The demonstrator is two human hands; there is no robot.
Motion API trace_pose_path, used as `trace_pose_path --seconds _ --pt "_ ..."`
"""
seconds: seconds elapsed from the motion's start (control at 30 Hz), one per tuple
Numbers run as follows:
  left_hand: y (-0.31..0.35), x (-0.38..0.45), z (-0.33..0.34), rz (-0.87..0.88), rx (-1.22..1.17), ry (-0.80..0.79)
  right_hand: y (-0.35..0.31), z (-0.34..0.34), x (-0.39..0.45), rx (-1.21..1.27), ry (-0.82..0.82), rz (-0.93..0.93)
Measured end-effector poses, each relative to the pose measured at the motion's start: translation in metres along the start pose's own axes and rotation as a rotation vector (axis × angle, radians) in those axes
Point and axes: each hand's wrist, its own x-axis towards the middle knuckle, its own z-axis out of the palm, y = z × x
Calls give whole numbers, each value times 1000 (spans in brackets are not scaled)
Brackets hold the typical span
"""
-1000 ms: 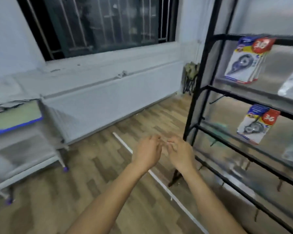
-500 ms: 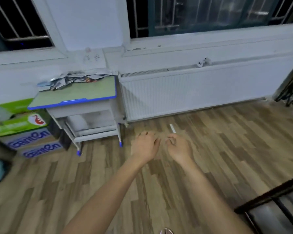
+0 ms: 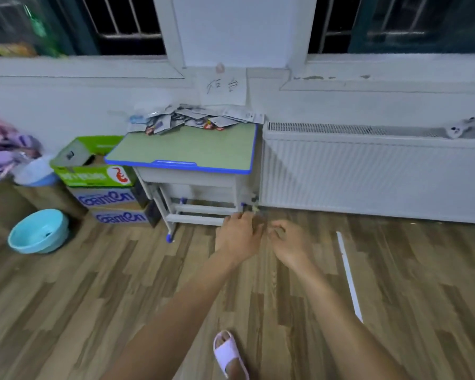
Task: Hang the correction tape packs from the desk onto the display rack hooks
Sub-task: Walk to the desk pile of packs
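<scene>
Head camera looks down past your two bare forearms at a wood-plank floor (image 3: 93, 297), with your hands held out in front of you, close together but not touching. Your left hand (image 3: 237, 237) shows its back, its fingers (image 3: 247, 219) loosely curled downward and holding nothing. Your right hand (image 3: 288, 241) sits just beside it, fingers bent inward toward the palm in a relaxed curl; nothing shows between them, though the blur makes the fingertips hard to read.

The correction tape packs (image 3: 192, 120) lie in a loose, overlapping heap along the far edge of the bench (image 3: 184, 149), against the wall and under a paper sheet (image 3: 222, 87) with handwritten marks. The bench has a green top with a blue rim, and it stands well beyond your hands, between a white radiator (image 3: 368, 174) on its right and a stack of cardboard boxes (image 3: 102, 187) on its left; the top box is green and open. A light blue basin (image 3: 39, 231) rests on the floor left of the boxes. A white strip (image 3: 350, 275) lies on the floor to the right of your hands. Your foot in a pale slipper (image 3: 229, 352) shows at the bottom edge, between your forearms.
</scene>
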Motion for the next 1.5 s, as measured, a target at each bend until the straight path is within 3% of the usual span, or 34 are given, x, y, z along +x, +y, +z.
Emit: trace_pose_path --seconds 0.37,0.67,0.97,1.23,1.5 --pt "-75 234 -57 -30 71 -2 -84 56 222 -49 0 -64" --pt "-112 391 -55 -37 112 -19 -93 86 390 -120 -59 -40" --pt "-150 566 -37 -213 155 -87 -99 118 601 -207 -158 -12" --pt "-186 654 -25 -235 254 -38 -110 147 722 -366 -120 -91" --pt "-201 691 -9 -172 165 -46 -105 174 768 -432 -151 -52"
